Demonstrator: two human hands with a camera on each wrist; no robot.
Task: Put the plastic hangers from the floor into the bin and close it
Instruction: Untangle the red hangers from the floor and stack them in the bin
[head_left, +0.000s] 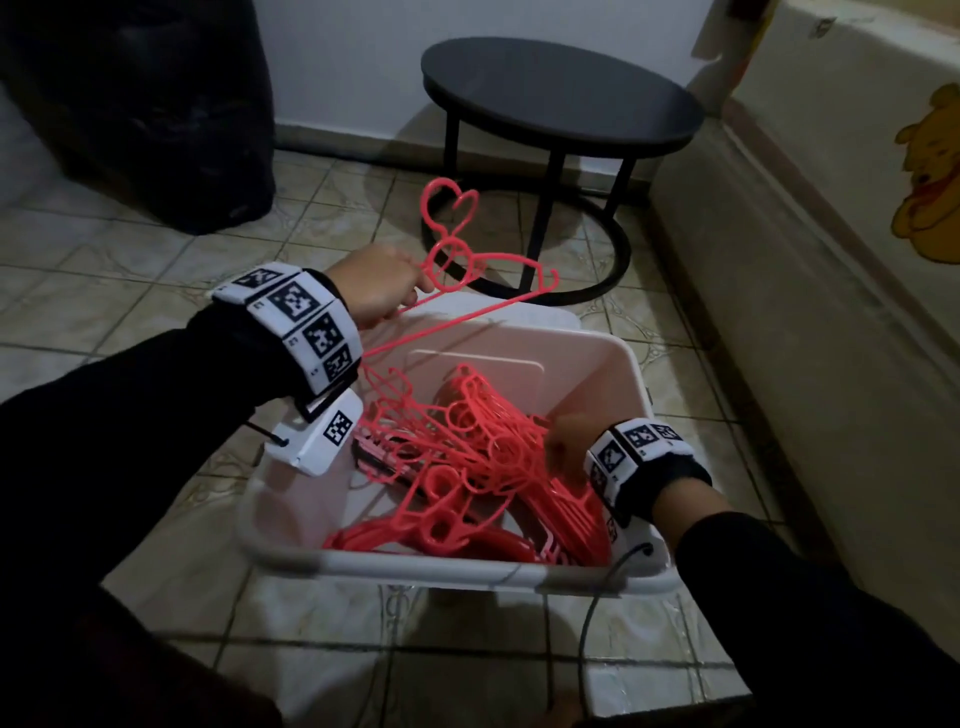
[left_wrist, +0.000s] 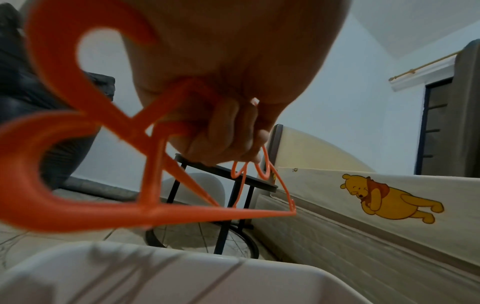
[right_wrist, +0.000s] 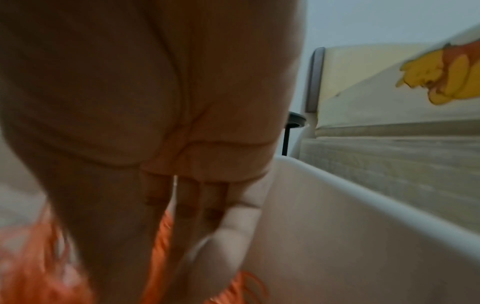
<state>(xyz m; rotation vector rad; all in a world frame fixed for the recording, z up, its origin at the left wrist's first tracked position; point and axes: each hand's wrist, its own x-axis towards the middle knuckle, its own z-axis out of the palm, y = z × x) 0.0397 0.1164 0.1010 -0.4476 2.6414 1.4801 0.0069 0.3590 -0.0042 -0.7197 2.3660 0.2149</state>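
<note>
A white plastic bin (head_left: 441, 569) stands open on the tiled floor, holding a tangled pile of pink hangers (head_left: 467, 467). My left hand (head_left: 382, 283) grips one more pink hanger (head_left: 457, 260) by its shoulder, above the bin's far left corner, hook pointing up. The left wrist view shows the fingers (left_wrist: 226, 133) curled round that hanger (left_wrist: 78, 214), above the bin rim (left_wrist: 182, 267). My right hand (head_left: 569, 441) reaches into the bin's right side. Its fingers (right_wrist: 202, 205) are straight and lie against the hangers (right_wrist: 31, 277), beside the bin wall (right_wrist: 337, 236).
A round black side table (head_left: 561, 93) stands just beyond the bin. A bed side with a yellow bear sticker (head_left: 930, 171) runs along the right. A dark bag (head_left: 140, 104) sits at the far left. A white flat piece (head_left: 519, 312) shows behind the bin's far rim.
</note>
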